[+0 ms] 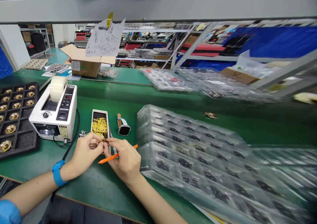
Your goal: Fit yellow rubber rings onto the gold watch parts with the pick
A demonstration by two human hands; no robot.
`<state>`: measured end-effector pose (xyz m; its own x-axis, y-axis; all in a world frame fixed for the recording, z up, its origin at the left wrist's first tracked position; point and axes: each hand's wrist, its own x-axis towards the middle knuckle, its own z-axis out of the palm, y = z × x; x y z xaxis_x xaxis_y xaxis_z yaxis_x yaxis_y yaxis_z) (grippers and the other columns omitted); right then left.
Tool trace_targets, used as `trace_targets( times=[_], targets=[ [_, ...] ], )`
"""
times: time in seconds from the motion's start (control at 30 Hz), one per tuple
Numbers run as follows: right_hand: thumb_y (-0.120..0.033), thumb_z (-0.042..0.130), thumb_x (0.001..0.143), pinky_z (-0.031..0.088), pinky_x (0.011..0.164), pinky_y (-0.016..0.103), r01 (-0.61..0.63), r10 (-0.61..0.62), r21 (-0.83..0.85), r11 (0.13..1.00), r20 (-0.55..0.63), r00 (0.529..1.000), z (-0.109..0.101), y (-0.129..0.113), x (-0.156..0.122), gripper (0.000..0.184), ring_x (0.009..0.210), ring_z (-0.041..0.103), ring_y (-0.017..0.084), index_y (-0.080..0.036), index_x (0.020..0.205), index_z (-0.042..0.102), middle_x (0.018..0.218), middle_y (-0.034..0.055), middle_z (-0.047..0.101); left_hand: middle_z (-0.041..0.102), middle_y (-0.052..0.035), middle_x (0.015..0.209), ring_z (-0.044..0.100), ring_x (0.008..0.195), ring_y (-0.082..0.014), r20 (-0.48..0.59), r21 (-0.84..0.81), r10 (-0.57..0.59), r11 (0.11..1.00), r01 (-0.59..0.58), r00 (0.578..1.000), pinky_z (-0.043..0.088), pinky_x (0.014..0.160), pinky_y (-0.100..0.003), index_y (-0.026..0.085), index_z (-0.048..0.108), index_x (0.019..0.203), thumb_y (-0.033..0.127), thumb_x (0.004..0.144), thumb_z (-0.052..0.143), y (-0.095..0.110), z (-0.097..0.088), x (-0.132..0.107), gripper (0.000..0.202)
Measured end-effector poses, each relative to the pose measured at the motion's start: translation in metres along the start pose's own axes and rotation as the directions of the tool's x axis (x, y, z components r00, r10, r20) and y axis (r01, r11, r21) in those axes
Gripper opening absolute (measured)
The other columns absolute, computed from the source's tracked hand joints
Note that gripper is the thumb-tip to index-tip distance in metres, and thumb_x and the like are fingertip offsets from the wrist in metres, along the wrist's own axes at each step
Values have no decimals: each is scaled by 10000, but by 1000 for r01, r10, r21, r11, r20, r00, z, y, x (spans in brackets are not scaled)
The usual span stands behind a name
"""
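Observation:
My left hand and my right hand meet in front of a small box. Between their fingertips they pinch a small gold-brown metal part, mostly covered by the fingers. An orange pointed stick is also held in my right hand, lying across the palm with its tip toward the left. Just beyond the hands, the white box holds many yellow rings. A wristwatch with a pale strap lies to the right of the box.
A white tape dispenser stands at left, its black cable trailing toward me. Farther left is a black foam tray of gold round parts. Stacked clear plastic trays fill the right. A cardboard box sits behind; a shelf beam crosses overhead.

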<state>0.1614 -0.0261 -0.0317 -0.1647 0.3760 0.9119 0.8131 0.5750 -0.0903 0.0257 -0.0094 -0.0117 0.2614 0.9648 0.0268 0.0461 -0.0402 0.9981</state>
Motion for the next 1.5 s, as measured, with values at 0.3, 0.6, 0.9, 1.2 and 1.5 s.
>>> trace_targets(
  times=[0.3, 0.6, 0.9, 1.2, 1.5],
  targets=[
    [-217, 489, 892, 462, 493, 250, -278, 209, 382, 881, 213, 954, -17, 3, 3, 190, 530, 498, 122, -187, 1080, 495, 832, 58, 676, 627, 12, 581, 608, 539, -124, 31, -263, -155, 952, 158, 987, 469, 538, -225, 155, 577, 697, 257, 614, 701, 11, -8, 10, 181],
    [-152, 437, 934, 450, 516, 210, -247, 74, 390, 887, 408, 910, -17, 15, 11, 99, 613, 582, 119, -203, 956, 519, 772, 17, 623, 538, 44, 486, 506, 410, -74, 204, -211, -187, 950, 229, 961, 362, 396, -176, 142, 589, 655, 247, 620, 674, 14, -11, 11, 139],
    [-155, 396, 942, 409, 513, 209, -235, 73, 313, 920, 452, 889, -14, 13, 4, 118, 583, 566, 122, -206, 864, 469, 723, 11, 602, 546, 55, 559, 421, 448, -52, 157, -174, -177, 964, 203, 972, 340, 446, -191, 152, 571, 693, 202, 585, 620, 11, -8, 12, 128],
    [-224, 362, 934, 344, 520, 220, -518, 188, 372, 770, 644, 742, -16, 9, 7, 162, 533, 446, 115, -222, 783, 421, 643, -28, 498, 535, 58, 564, 384, 476, -61, 155, -154, -178, 967, 201, 972, 307, 483, -210, 154, 588, 699, 218, 585, 615, 9, -10, 14, 133],
    [-317, 287, 962, 324, 536, 227, -741, 219, 417, 525, 776, 592, -17, 10, 10, 355, 539, 395, 115, -213, 629, 353, 570, -32, 411, 482, 64, 542, 376, 487, -66, 164, -138, -193, 967, 216, 967, 275, 475, -215, 156, 557, 657, 221, 579, 605, 6, -7, 12, 112]
  ],
)
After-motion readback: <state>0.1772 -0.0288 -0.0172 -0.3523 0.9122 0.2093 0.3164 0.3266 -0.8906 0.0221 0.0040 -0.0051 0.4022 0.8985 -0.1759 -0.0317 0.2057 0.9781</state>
